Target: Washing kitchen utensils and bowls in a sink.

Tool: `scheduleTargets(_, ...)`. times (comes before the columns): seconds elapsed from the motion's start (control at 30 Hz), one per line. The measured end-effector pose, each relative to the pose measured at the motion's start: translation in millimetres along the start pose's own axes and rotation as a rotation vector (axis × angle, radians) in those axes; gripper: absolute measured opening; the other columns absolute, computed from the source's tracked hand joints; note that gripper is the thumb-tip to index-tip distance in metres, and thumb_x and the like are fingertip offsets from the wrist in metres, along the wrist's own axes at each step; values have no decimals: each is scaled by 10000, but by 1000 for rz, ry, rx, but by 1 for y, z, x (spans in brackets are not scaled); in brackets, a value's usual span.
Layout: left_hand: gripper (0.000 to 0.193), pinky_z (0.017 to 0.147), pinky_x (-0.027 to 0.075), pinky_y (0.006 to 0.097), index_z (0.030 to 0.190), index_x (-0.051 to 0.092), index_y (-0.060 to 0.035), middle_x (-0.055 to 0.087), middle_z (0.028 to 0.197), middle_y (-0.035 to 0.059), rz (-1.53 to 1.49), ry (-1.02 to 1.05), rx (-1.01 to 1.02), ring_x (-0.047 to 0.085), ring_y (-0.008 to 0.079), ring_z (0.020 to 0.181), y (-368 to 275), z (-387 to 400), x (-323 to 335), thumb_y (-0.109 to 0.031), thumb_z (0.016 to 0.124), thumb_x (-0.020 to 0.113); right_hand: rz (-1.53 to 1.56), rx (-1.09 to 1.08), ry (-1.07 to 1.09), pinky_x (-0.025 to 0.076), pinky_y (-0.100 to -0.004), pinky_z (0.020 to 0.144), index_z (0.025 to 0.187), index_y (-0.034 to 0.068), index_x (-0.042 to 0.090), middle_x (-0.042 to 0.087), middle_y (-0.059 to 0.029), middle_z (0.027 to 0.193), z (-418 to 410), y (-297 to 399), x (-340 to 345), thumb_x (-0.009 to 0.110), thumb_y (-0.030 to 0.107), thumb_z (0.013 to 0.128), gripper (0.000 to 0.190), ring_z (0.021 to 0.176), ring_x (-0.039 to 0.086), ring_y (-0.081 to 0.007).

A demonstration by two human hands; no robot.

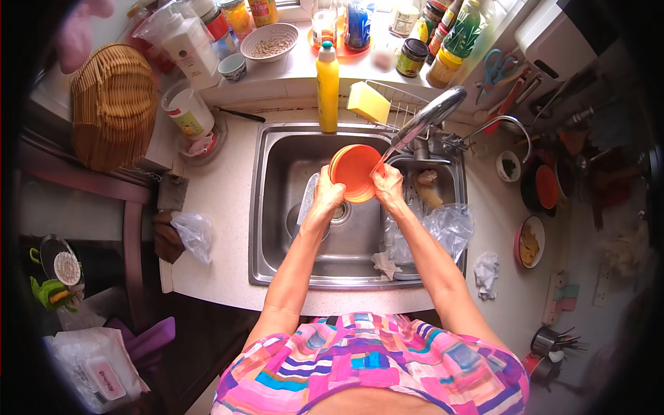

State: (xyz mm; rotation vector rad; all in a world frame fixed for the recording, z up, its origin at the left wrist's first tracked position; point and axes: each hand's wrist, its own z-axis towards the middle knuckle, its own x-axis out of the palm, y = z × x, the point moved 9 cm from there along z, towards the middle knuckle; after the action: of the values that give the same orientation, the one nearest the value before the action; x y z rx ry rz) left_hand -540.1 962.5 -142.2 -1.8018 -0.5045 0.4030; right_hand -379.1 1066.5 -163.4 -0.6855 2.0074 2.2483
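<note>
Between my two hands, over the steel double sink (363, 254), is an orange bowl (354, 174). My left hand (328, 194) grips its left rim, and my right hand (388, 184) holds its right side. The chrome faucet (428, 116) reaches towards the bowl's right edge, where a thin stream seems to run down. Under my left forearm, something with a pale blade-like shape lies in the large basin, partly hidden. A clear plastic bag (448, 228) and a brownish root-like piece (428, 191) lie in the small basin.
Behind the sink stand a yellow detergent bottle (328, 93) and a yellow sponge (369, 102) on a wire rack. Jars and bottles line the windowsill. A crumpled white cloth or tissue (486, 275) and a bowl with yellowish pieces (530, 241) are at right; a plastic bag (194, 234) lies left.
</note>
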Motion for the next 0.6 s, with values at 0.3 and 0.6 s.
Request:
scheduleTargets(0.3, 234, 308, 390, 244, 1083, 524, -37, 607, 735, 87, -472, -104, -289, 455, 87, 359, 66, -9, 6, -41, 849, 538, 376, 520, 300, 450, -280, 322, 1027, -4, 514, 598, -106, 672, -26, 29, 27, 482, 64, 854, 189, 417, 547, -136)
scheduleTargets(0.6, 296, 881, 524, 376, 1235, 508, -58, 607, 1167, 116, -772, 95, -471, 621, 234, 1033, 88, 27, 53, -159, 961, 463, -361, -133, 7, 503, -464, 734, 1174, 13, 371, 583, -289, 996, -26, 75, 2, 627, 25, 766, 482, 885, 611, -442)
